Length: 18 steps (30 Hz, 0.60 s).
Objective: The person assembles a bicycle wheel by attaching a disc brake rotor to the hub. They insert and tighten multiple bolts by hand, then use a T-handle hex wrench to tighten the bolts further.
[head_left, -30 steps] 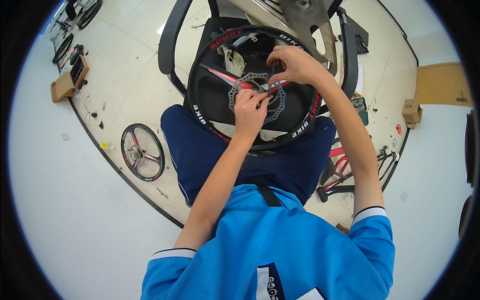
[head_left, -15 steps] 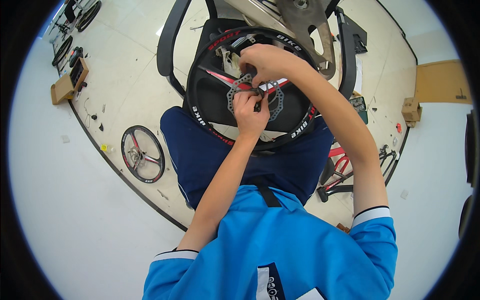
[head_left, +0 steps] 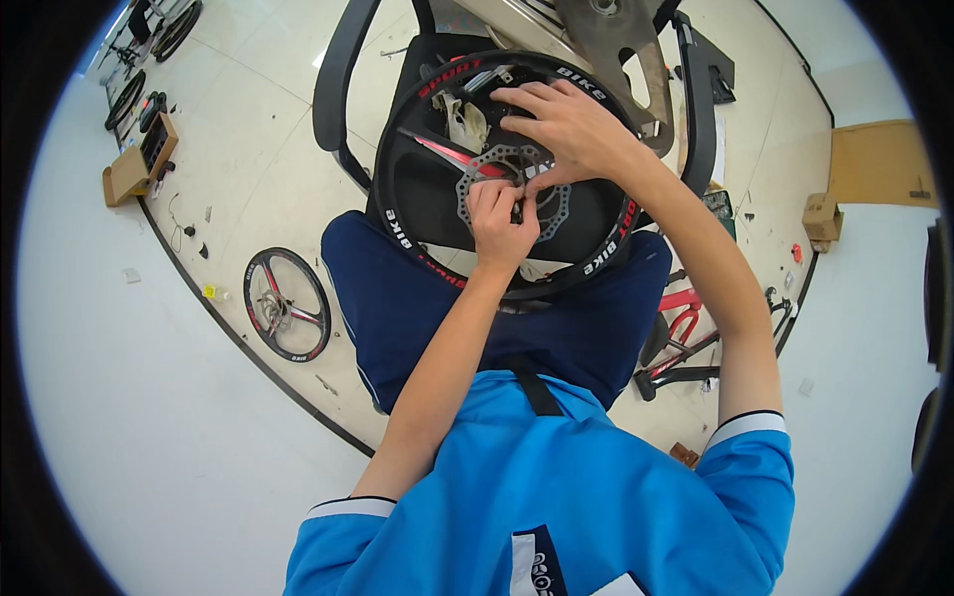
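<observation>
A black bicycle wheel (head_left: 389,199) with red and white spokes leans over my lap and a black chair seat. A silver, perforated brake disc (head_left: 563,212) surrounds its hub. My left hand (head_left: 502,226) is closed at the hub, fingertips pinched together on a small part that they hide. Just right of it, my right hand (head_left: 576,134) is open, its fingers spread above the wheel. The right thumb reaches down to the hub beside the left fingertips. Behind the rim, a crumpled whitish wrapper (head_left: 465,124) lies on the seat.
The chair's armrest (head_left: 334,94) curves up at the left. A large grey metal piece (head_left: 606,35) stands beyond the wheel. Another spoked wheel (head_left: 251,298) lies on the floor at left; a red bicycle frame (head_left: 684,323) lies at right. Cardboard boxes (head_left: 822,221) sit by the wall.
My right hand has opened from its curled grip at the hub and shifted right, its fingers now spread. The left hand remains pinched at the hub.
</observation>
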Each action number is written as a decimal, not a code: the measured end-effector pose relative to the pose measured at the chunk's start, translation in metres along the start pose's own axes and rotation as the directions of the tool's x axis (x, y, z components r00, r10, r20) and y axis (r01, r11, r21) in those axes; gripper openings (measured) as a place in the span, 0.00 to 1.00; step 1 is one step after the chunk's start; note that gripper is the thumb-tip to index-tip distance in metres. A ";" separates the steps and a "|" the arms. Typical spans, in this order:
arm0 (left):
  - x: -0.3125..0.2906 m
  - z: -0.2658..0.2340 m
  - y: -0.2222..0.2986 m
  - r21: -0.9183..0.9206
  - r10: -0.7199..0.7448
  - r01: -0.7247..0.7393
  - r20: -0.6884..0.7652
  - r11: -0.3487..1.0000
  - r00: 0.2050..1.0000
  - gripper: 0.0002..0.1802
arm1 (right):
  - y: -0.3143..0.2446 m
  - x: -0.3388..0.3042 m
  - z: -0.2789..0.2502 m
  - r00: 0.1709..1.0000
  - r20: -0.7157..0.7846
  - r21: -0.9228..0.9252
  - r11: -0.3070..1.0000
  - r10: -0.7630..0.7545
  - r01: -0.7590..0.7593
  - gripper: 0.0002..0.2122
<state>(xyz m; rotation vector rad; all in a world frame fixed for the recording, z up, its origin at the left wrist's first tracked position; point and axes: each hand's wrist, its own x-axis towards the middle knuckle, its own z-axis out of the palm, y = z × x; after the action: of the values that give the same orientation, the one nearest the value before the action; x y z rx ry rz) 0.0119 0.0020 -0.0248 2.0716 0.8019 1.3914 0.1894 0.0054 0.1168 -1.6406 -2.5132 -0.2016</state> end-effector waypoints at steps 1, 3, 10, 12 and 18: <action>-0.002 -0.001 -0.003 -0.001 -0.004 0.004 0.011 1.000 1.000 0.09 | 0.000 0.001 -0.001 0.998 0.063 0.011 1.000 -0.022 0.022 0.38; -0.003 0.001 -0.004 -0.006 0.001 -0.001 0.016 1.000 1.000 0.09 | 0.006 0.001 0.007 0.990 0.096 -0.042 0.993 -0.103 0.108 0.38; -0.009 -0.001 -0.003 0.008 0.018 -0.018 0.006 1.000 1.000 0.11 | 0.004 -0.011 0.019 0.990 0.101 -0.114 0.987 -0.099 0.110 0.37; -0.009 -0.002 -0.003 0.018 0.032 -0.032 0.019 0.999 0.999 0.11 | 0.002 -0.022 0.024 0.998 0.032 -0.085 0.995 -0.045 0.048 0.36; -0.004 -0.003 -0.003 -0.014 0.065 -0.064 0.035 0.998 0.997 0.11 | -0.002 -0.032 0.026 0.994 -0.083 0.083 0.995 0.065 -0.058 0.36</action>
<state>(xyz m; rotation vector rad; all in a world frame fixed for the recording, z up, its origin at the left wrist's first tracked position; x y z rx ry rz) 0.0073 0.0016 -0.0287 2.1235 0.7154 1.3855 0.1998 -0.0193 0.0851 -1.6399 -2.3721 -0.1585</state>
